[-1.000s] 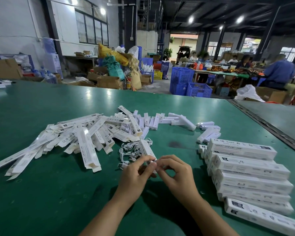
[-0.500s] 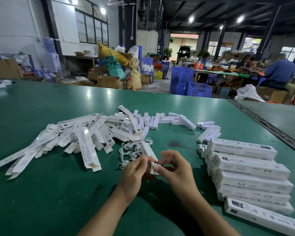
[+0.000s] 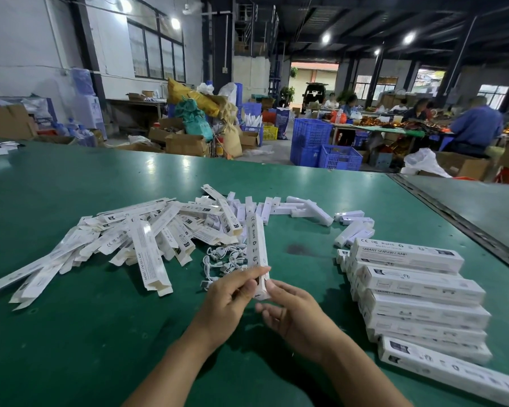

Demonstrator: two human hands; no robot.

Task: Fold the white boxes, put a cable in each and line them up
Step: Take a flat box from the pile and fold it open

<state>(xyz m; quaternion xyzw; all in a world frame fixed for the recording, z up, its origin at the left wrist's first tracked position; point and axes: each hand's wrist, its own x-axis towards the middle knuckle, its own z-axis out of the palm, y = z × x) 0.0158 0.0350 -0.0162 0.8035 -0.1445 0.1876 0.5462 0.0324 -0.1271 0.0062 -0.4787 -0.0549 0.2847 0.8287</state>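
Pinching one white box [image 3: 254, 251] by its near end, the left hand [image 3: 227, 304] holds it tilted. Relaxed fingers [image 3: 276, 287] of the right hand [image 3: 294, 318] touch that end; at least six folded boxes [image 3: 423, 284] lie right.

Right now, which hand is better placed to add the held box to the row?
Right, probably: the row of boxes lies beside the right hand, which touches the lower end of the held box; the left hand grips it but would need to cross over.
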